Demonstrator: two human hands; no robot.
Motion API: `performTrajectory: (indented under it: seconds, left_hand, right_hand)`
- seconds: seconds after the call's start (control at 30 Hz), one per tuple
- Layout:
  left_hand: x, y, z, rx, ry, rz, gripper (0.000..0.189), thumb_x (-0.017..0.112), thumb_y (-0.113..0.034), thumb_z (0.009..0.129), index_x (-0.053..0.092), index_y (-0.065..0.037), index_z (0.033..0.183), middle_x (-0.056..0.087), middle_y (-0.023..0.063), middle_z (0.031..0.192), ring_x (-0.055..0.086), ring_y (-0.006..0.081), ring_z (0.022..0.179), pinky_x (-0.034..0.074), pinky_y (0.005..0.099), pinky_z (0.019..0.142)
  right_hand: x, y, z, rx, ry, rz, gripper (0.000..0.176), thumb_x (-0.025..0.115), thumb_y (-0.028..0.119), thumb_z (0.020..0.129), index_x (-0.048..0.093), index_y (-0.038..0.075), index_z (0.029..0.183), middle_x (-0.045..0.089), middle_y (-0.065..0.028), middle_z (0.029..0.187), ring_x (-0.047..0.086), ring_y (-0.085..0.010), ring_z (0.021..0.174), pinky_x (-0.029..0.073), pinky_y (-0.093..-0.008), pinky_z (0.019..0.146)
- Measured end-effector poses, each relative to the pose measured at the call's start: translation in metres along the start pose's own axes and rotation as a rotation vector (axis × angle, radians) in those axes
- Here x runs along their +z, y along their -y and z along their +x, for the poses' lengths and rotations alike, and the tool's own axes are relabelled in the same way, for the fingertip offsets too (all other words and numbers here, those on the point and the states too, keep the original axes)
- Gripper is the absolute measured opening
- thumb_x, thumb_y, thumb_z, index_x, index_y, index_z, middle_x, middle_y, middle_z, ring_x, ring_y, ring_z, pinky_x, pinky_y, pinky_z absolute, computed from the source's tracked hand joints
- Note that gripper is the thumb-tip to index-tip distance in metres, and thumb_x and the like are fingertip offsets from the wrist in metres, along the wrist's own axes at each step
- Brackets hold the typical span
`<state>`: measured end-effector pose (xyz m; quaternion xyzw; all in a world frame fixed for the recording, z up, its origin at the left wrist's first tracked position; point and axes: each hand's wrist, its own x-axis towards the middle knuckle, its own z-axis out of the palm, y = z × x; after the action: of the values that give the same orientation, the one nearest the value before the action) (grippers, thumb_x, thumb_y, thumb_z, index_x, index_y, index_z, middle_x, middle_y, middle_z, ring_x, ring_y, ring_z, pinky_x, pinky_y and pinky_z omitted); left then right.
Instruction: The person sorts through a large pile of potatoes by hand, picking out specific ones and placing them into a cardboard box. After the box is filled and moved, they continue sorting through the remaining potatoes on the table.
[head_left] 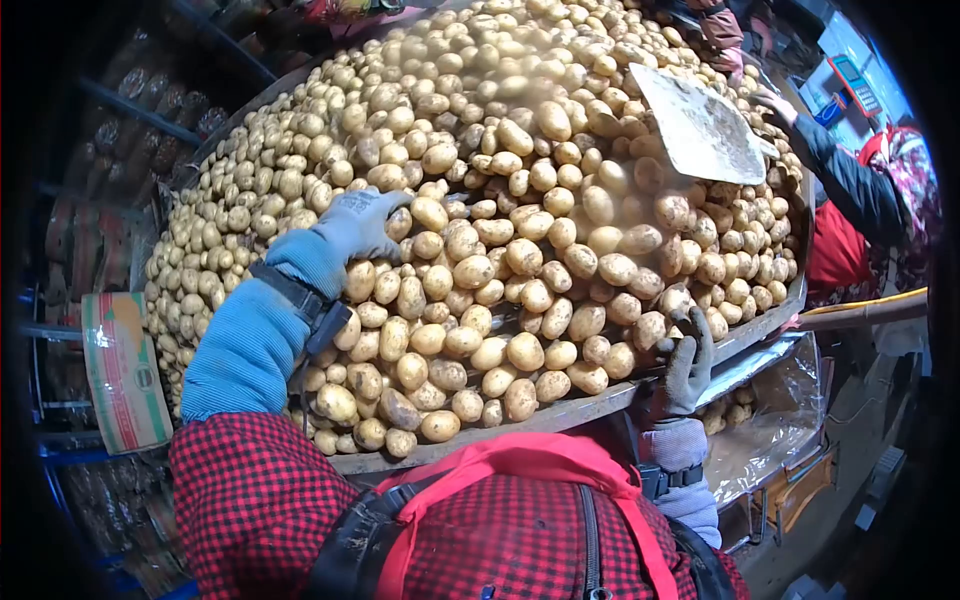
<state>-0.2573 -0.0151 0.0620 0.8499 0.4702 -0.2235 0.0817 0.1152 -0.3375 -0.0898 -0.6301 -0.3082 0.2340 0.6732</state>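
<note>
Potatoes lie in a large heap on a wood-edged table. My left hand, in a grey glove and blue sleeve, reaches into the left middle of the heap. Its thumb and fingers curve around a potato still resting among the others. At the near right edge is my right hand, in a dirty grey glove. Its fingers stand apart, pointing up beside the outermost potatoes, with nothing visible in its palm.
A white scoop-like sheet lies on the heap at the right. Another person's hand touches the far right edge. A cardboard box stands left. Below the right edge is a plastic-lined container with potatoes.
</note>
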Motion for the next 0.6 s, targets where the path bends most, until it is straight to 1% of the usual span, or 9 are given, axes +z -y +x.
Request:
performTrajectory:
  seconds: [0.1, 0.2, 0.23, 0.3, 0.37, 0.43, 0.53, 0.57, 0.6]
  left_hand:
    - [-0.001, -0.009, -0.005, -0.066, 0.045, -0.056, 0.085, 0.089, -0.038, 0.074, 0.054, -0.019, 0.149, 0.066, 0.0195, 0.129, 0.064, 0.0401, 0.122, 0.051, 0.0466, 0.104]
    - [0.004, -0.023, -0.013, -0.031, -0.052, -0.100, 0.083, 0.088, -0.037, 0.074, 0.054, -0.019, 0.148, 0.066, 0.0204, 0.129, 0.064, 0.0381, 0.122, 0.051, 0.0448, 0.106]
    - [0.004, -0.031, -0.013, -0.001, -0.093, -0.267, 0.083, 0.088, -0.037, 0.075, 0.054, -0.018, 0.148, 0.066, 0.0204, 0.130, 0.064, 0.0364, 0.123, 0.050, 0.0436, 0.107]
    - [0.005, -0.058, -0.019, 0.034, -0.275, -0.458, 0.083, 0.087, -0.039, 0.077, 0.054, -0.013, 0.148, 0.066, 0.0191, 0.133, 0.065, 0.0324, 0.122, 0.050, 0.0406, 0.108]
    - [0.002, -0.088, -0.026, 0.173, -0.331, -0.678, 0.085, 0.088, -0.044, 0.080, 0.053, -0.010, 0.150, 0.066, 0.0182, 0.135, 0.066, 0.0303, 0.120, 0.052, 0.0399, 0.104]
    - [-0.018, -0.133, -0.049, 0.293, -0.234, -0.983, 0.085, 0.086, -0.045, 0.085, 0.049, -0.010, 0.154, 0.065, 0.0202, 0.137, 0.065, 0.0305, 0.123, 0.050, 0.0417, 0.108]
    - [-0.001, -0.168, -0.052, 0.619, -0.366, -0.914, 0.085, 0.080, -0.046, 0.090, 0.045, -0.009, 0.157, 0.058, 0.0228, 0.148, 0.057, 0.0364, 0.136, 0.045, 0.0441, 0.115]
    - [-0.002, -0.171, -0.054, 0.715, -0.371, -0.906, 0.084, 0.080, -0.047, 0.090, 0.045, -0.008, 0.157, 0.057, 0.0229, 0.149, 0.056, 0.0374, 0.138, 0.044, 0.0447, 0.116]
    - [-0.002, -0.164, -0.057, 0.693, -0.464, -0.768, 0.083, 0.079, -0.046, 0.091, 0.047, -0.007, 0.156, 0.057, 0.0231, 0.149, 0.055, 0.0383, 0.139, 0.043, 0.0454, 0.117]
  right_hand:
    - [0.003, 0.012, 0.000, 0.025, 0.041, 0.092, 0.043, 0.051, 0.017, 0.111, 0.053, 0.001, 0.150, 0.064, -0.0123, 0.135, 0.065, -0.0102, 0.090, 0.055, -0.0226, 0.075]
    - [0.005, 0.018, 0.002, 0.097, 0.028, 0.110, 0.043, 0.053, 0.019, 0.111, 0.053, 0.002, 0.150, 0.066, -0.0127, 0.131, 0.064, -0.0078, 0.082, 0.053, -0.0209, 0.072]
    - [0.003, 0.023, 0.004, 0.087, 0.035, 0.108, 0.043, 0.053, 0.019, 0.111, 0.053, 0.002, 0.150, 0.066, -0.0127, 0.131, 0.064, -0.0078, 0.082, 0.053, -0.0209, 0.072]
    - [0.006, 0.050, 0.012, 0.334, 0.022, 0.343, 0.044, 0.052, 0.024, 0.112, 0.052, 0.003, 0.150, 0.067, -0.0136, 0.130, 0.065, -0.0093, 0.080, 0.054, -0.0215, 0.071]
    - [0.012, 0.066, 0.021, 0.323, 0.144, 0.364, 0.050, 0.052, 0.032, 0.112, 0.047, 0.006, 0.154, 0.063, -0.0154, 0.136, 0.068, -0.0136, 0.091, 0.056, -0.0247, 0.074]
    - [0.042, 0.092, 0.028, 0.571, 0.430, 0.713, 0.057, 0.053, 0.035, 0.111, 0.040, 0.008, 0.159, 0.058, -0.0160, 0.144, 0.066, -0.0192, 0.109, 0.058, -0.0308, 0.082]
    - [0.083, 0.099, 0.021, 0.698, 0.595, 0.801, 0.070, 0.056, 0.045, 0.107, 0.032, 0.011, 0.164, 0.054, -0.0162, 0.149, 0.061, -0.0275, 0.125, 0.058, -0.0402, 0.093]
    - [0.102, 0.090, 0.012, 0.006, 0.678, 0.135, 0.075, 0.055, 0.052, 0.105, 0.032, 0.013, 0.164, 0.053, -0.0176, 0.151, 0.061, -0.0287, 0.125, 0.058, -0.0416, 0.093]
    - [0.097, 0.091, 0.016, 0.405, 0.677, 0.505, 0.076, 0.056, 0.056, 0.103, 0.036, 0.012, 0.162, 0.056, -0.0179, 0.148, 0.064, -0.0290, 0.121, 0.059, -0.0421, 0.092]
